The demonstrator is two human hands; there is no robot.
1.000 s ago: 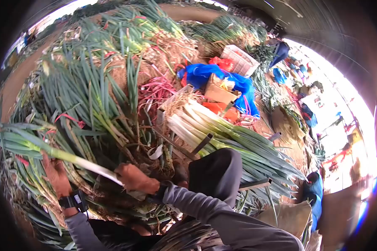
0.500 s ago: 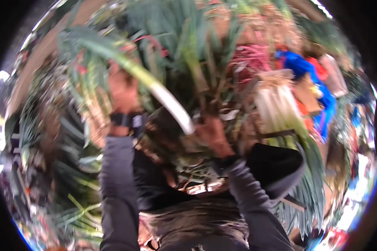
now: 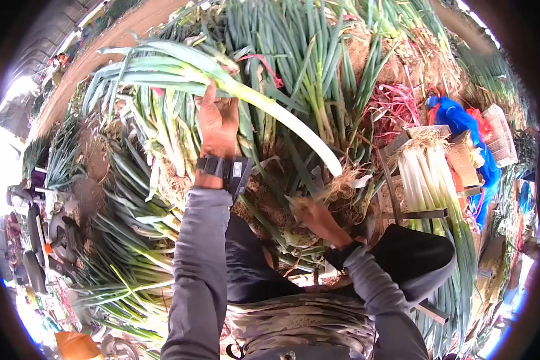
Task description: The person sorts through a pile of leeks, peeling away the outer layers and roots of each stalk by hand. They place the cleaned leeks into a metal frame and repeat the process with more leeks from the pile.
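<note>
My left hand [image 3: 218, 123] is closed around a long green onion [image 3: 276, 114] just where its green leaves begin, thumb side up. The leaves fan out to the left, and the clean white stem slopes down to the right, ending in a tuft of roots [image 3: 344, 175]. Below that root end is my right hand [image 3: 319, 221], its fingers smeared by motion; I cannot tell whether it holds anything. Loose peelings and soil-covered roots lie beneath it. Right of my right hand, a bundle of green onions [image 3: 423, 180] rests with white stems and roots facing away.
Unsorted green onions [image 3: 306, 54] are heaped ahead, more [image 3: 132, 234] to my left. A metal frame [image 3: 423, 213] crosses the bundle by my knee. Pink ties [image 3: 393, 105], a blue plastic bag [image 3: 459, 117] and cardboard [image 3: 465, 162] sit at the right. A motorbike [image 3: 39, 240] stands far left.
The held onion and both hands now appear farther right in the view. My right hand has moved from beside the white stem's end to below it, apart from the stem.
</note>
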